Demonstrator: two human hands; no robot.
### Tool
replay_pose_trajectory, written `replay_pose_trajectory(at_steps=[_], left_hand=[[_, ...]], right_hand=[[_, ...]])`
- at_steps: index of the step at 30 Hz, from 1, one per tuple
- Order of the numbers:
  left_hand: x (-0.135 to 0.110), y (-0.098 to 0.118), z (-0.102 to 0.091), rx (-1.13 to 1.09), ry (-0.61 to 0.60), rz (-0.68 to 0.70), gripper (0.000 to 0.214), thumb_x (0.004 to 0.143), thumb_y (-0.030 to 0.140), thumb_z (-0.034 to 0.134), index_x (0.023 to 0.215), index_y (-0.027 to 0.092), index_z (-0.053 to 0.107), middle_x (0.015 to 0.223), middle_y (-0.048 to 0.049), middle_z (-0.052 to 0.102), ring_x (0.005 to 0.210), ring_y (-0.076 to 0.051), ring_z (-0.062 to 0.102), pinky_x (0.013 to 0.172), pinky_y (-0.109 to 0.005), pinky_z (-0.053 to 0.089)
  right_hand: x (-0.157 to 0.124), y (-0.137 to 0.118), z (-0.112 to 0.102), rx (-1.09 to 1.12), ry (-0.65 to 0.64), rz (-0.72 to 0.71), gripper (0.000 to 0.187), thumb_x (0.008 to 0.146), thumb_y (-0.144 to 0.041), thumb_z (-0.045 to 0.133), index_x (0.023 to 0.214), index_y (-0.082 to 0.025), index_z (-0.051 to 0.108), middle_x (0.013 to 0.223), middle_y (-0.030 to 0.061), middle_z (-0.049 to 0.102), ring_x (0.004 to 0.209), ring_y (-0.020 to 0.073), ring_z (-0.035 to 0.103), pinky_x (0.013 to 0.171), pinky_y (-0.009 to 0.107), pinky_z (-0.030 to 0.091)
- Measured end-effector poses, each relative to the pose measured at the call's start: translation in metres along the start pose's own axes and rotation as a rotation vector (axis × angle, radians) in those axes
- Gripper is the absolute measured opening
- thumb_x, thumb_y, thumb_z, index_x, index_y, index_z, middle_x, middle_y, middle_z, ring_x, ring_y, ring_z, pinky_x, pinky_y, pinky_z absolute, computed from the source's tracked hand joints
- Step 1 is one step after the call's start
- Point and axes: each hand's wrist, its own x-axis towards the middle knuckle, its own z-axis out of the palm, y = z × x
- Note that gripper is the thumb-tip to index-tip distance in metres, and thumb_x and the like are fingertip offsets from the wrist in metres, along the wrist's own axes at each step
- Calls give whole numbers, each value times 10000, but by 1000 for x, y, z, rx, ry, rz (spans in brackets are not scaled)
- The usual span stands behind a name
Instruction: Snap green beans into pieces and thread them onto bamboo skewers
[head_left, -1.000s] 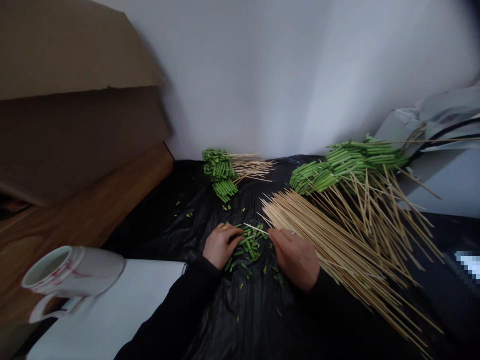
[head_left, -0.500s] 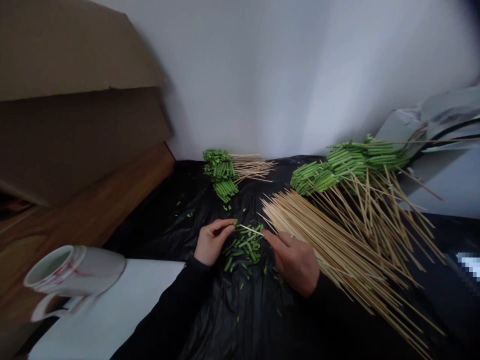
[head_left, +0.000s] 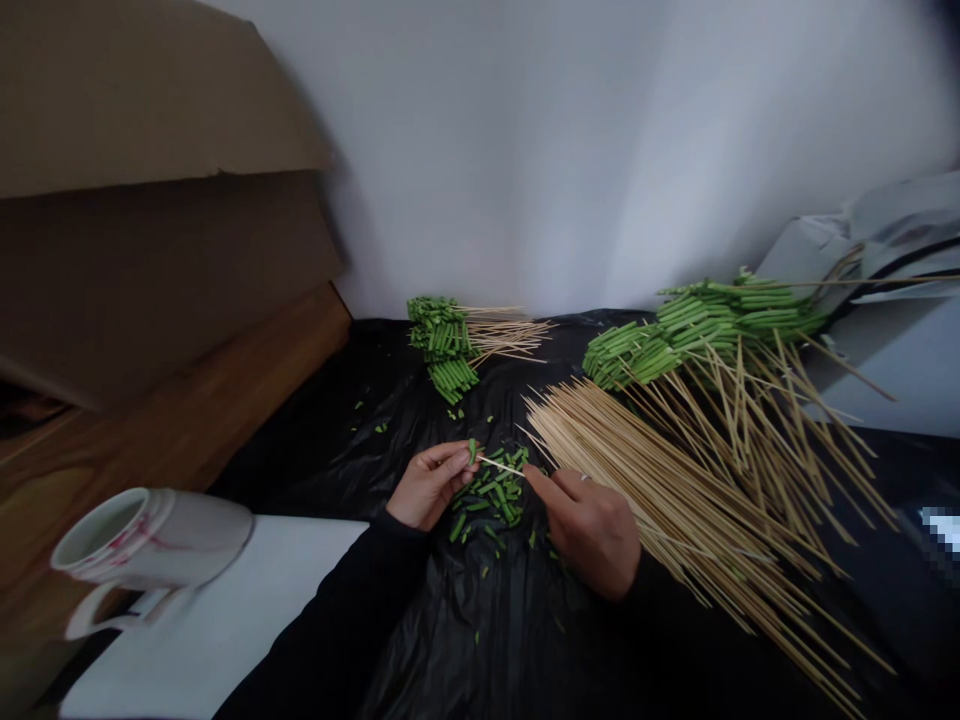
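My left hand (head_left: 426, 487) pinches a short cut piece of green vegetable stem (head_left: 472, 452) between thumb and fingertips. In my right hand (head_left: 592, 530) is a thin bamboo skewer (head_left: 502, 466), its tip pointing left and meeting the green piece; whether it has pierced it, I cannot tell. Below both hands lies a loose heap of cut green stem pieces (head_left: 491, 497). Just right of my right hand is a big pile of bare bamboo skewers (head_left: 675, 480), fanned out diagonally.
Black plastic sheeting (head_left: 315, 440) covers the surface. Threaded green skewers form a small stack (head_left: 439, 340) at the back and a larger stack (head_left: 697, 325) at right. A white mug (head_left: 165, 535) lies tipped on a white sheet at left, near a cardboard box (head_left: 150, 230).
My left hand has turned slightly, and the green piece now stands more upright in its fingertips. The skewer's tip remains beside it; my right hand has barely moved.
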Motion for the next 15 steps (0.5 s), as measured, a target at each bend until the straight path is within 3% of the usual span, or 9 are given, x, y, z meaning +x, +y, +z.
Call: replay_pose_trajectory(at_steps=[15], left_hand=[[1, -2, 0, -13, 28, -5, 291, 473, 195, 905, 722, 138, 766, 663, -31, 719, 599, -92, 633, 587, -185, 507]], right_hand=[[0, -1, -2, -11, -36, 13, 360, 890, -110, 468, 1200, -197, 630, 718, 9, 586, 576, 134, 492, 541, 316, 264]])
